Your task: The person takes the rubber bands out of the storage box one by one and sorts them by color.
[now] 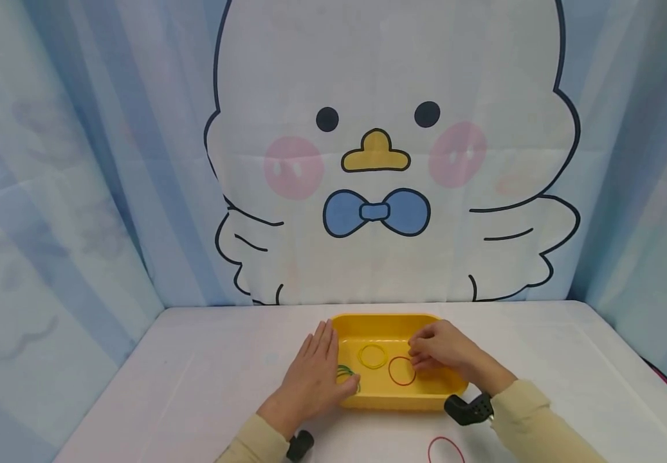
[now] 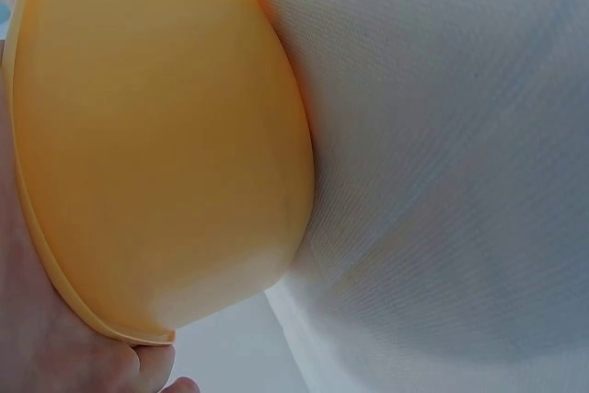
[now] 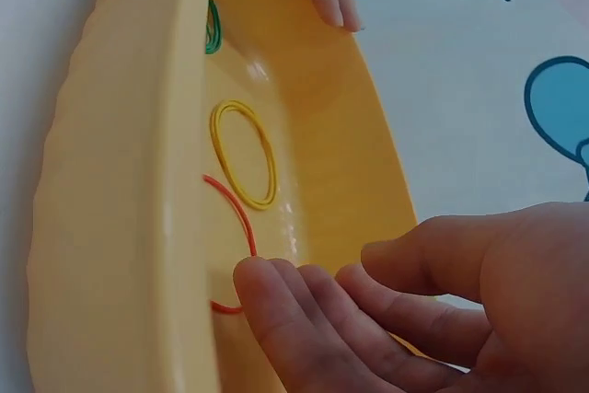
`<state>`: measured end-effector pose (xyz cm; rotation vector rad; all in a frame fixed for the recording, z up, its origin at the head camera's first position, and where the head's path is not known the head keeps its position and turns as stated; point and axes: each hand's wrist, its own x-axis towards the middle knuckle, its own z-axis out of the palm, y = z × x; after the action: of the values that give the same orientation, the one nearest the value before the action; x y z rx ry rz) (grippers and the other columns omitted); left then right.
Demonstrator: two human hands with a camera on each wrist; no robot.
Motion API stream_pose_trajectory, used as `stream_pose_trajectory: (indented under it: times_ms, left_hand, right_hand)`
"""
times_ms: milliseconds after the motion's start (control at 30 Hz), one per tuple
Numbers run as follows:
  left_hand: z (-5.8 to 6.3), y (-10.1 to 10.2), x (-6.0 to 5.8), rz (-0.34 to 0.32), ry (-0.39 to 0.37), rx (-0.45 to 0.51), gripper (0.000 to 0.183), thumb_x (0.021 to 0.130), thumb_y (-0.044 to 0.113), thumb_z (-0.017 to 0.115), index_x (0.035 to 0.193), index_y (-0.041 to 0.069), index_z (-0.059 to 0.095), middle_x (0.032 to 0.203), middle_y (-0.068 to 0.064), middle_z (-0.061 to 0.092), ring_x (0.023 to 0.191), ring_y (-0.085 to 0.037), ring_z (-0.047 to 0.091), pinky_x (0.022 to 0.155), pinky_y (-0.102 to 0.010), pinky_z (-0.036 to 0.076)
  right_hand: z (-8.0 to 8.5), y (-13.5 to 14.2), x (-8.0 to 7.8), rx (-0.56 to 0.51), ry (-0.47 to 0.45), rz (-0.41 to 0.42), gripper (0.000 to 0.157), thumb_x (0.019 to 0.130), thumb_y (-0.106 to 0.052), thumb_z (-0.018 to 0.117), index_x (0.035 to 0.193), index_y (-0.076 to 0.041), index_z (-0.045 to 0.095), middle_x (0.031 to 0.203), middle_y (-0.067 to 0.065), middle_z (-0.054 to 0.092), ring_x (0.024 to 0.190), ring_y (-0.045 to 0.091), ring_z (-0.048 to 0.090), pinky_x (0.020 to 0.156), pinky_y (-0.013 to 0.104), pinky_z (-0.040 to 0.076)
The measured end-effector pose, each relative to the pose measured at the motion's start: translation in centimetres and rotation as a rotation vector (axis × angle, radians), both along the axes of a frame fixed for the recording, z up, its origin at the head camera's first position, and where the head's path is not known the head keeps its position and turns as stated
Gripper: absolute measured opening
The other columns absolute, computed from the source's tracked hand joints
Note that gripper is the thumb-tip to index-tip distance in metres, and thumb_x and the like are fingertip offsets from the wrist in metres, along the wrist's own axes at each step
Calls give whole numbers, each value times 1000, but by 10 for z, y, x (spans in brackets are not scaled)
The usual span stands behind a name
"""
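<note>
A shallow yellow plastic tray (image 1: 391, 401) holds several rubber bands. My left hand (image 1: 314, 376) lies with straight fingers along the tray's left rim, its thumb over the inside. Partly behind that thumb are green rubber bands (image 1: 345, 370). Yellow rubber bands (image 1: 372, 357) lie as a ring in the middle, and a red rubber band (image 1: 391, 376) sits to their right. Over the tray's right side is my right hand (image 1: 440, 347), its fingertips right at the red band. In the right wrist view its thumb stands apart from the loosely bent fingers (image 3: 267, 306), with nothing pinched between them.
Another red rubber band (image 1: 446, 440) lies on the white tabletop (image 1: 206, 386) in front of the tray. A cloth backdrop (image 1: 182, 193) with a printed cartoon bird rises behind the table. Black wrist cameras (image 1: 469, 409) are strapped on both wrists.
</note>
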<state>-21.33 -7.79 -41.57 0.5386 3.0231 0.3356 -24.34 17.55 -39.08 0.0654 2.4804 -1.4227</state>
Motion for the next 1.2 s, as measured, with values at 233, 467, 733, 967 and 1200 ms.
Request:
stream_pose_trajectory:
  times_ms: [233, 467, 733, 967, 1200]
  left_hand:
    - [0, 1, 1, -1, 1, 4, 90, 93, 59, 45, 157, -1, 19, 168, -15, 8, 156, -28, 9, 127, -47, 15]
    - [0, 0, 0, -6, 0, 4, 90, 94, 58, 45, 156, -1, 19, 167, -15, 8, 156, -29, 9, 126, -47, 16]
    - [-1, 1, 0, -2, 7, -6, 90, 93, 58, 45, 156, -1, 21, 167, -15, 9, 156, -29, 10, 126, -47, 17]
    - [1, 1, 2, -5, 8, -14, 90, 94, 59, 44, 156, -1, 21, 167, -16, 9, 156, -29, 9, 126, -47, 17]
    - [0, -1, 1, -6, 13, -6, 90, 94, 58, 44, 156, -2, 20, 167, -16, 8, 156, -29, 9, 126, -47, 16]
  right_hand:
    - [-1, -5, -2, 81, 4, 10, 23, 94, -3, 57, 112, 11, 64, 83, 14, 65, 66, 17, 66, 66, 29, 62]
    - [-3, -10, -5, 218, -7, 14, 13, 93, -2, 57, 96, 6, 66, 71, 11, 62, 55, 16, 62, 57, 25, 58]
    - [-9, -11, -8, 291, -1, -3, 8, 88, -1, 62, 83, 2, 68, 61, 8, 62, 48, 14, 64, 52, 21, 55]
    - [-16, -15, -10, 294, 22, -34, 14, 83, -2, 72, 70, 1, 68, 55, 7, 63, 44, 13, 64, 48, 21, 55]
    - [-19, -17, -10, 323, 44, -36, 14, 81, -1, 74, 68, -1, 67, 54, 8, 63, 44, 13, 64, 47, 21, 54]
